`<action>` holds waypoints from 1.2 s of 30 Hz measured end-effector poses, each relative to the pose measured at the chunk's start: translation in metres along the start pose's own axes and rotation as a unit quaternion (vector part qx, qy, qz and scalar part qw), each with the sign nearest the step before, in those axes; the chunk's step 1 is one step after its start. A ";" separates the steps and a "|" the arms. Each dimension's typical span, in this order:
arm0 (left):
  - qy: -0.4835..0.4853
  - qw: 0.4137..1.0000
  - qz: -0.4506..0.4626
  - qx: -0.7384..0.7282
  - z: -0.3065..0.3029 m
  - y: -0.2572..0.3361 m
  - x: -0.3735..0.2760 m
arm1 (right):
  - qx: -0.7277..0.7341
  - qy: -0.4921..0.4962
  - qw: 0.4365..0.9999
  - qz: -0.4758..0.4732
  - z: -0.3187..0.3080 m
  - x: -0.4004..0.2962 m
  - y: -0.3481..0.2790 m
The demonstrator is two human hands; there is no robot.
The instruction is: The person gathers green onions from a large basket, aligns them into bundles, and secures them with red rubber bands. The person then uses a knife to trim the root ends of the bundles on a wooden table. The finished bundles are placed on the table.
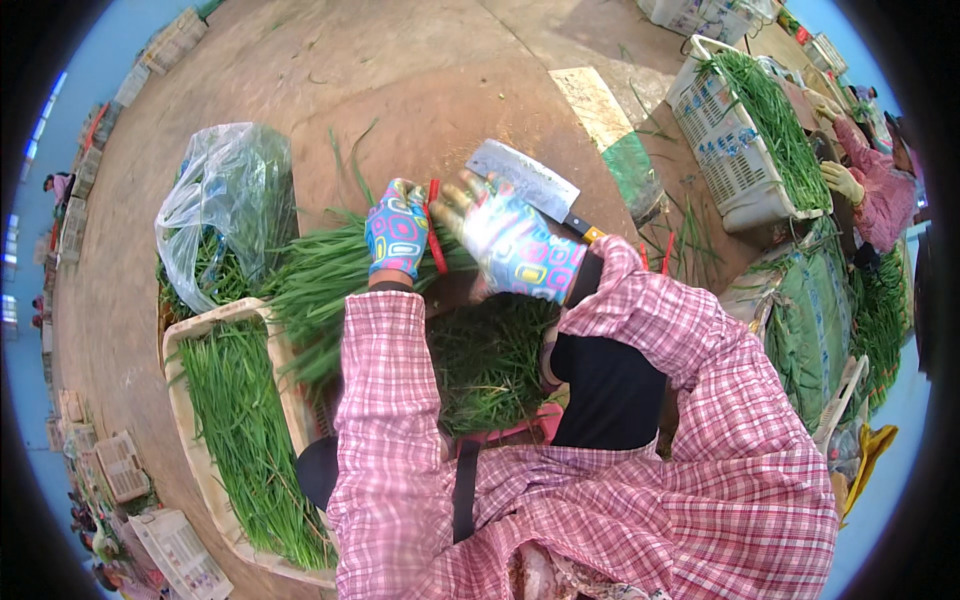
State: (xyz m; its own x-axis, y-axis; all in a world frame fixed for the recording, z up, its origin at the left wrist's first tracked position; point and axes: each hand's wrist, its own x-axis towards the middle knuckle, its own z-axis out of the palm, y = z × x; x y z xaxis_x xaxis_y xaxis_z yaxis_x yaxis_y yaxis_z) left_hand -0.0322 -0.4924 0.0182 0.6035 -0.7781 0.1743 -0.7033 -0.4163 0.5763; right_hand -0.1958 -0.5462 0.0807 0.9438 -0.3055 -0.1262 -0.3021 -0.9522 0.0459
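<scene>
My left hand (395, 229), in a patterned blue glove, is closed around a bunch of long green leafy stalks (319, 262), likely chives. A red tie strip (436, 232) stands up beside its fingers, against the bunch. My right hand (514, 240), gloved alike and blurred, is just right of the strip, fingers stretched out and apart over the stalk ends. Its palm side is hidden. Behind it a cleaver (525, 180) lies flat on the brown work surface (450, 97), its handle (585, 226) toward my right sleeve. Loose greens (487, 360) are heaped below my hands.
At left are a crate of greens (255, 442) and a clear plastic bag of greens (225, 217). More red strips (667, 253) stand beside my right sleeve. On the right, a person (885, 187) in pale gloves sits behind a white crate of greens (720, 142), near a green sack (810, 330).
</scene>
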 end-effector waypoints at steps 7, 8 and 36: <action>0.001 0.999 -0.025 0.025 0.011 0.002 0.012 | 0.088 0.029 0.996 -0.015 0.024 0.023 0.036; 0.000 0.999 -0.029 0.034 0.008 0.001 0.013 | 0.094 0.025 0.995 -0.018 0.020 0.024 0.036; -0.050 0.994 -0.063 0.076 0.012 -0.024 0.042 | 0.070 0.003 0.997 -0.037 -0.034 0.029 0.029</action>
State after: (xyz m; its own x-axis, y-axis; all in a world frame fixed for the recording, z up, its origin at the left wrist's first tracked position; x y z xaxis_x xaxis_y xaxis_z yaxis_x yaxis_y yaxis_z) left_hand 0.0057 -0.5206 0.0019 0.6554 -0.7549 0.0239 -0.6775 -0.5736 0.4604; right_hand -0.1731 -0.5823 0.1119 0.9646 -0.2352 -0.1189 -0.2475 -0.9635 -0.1024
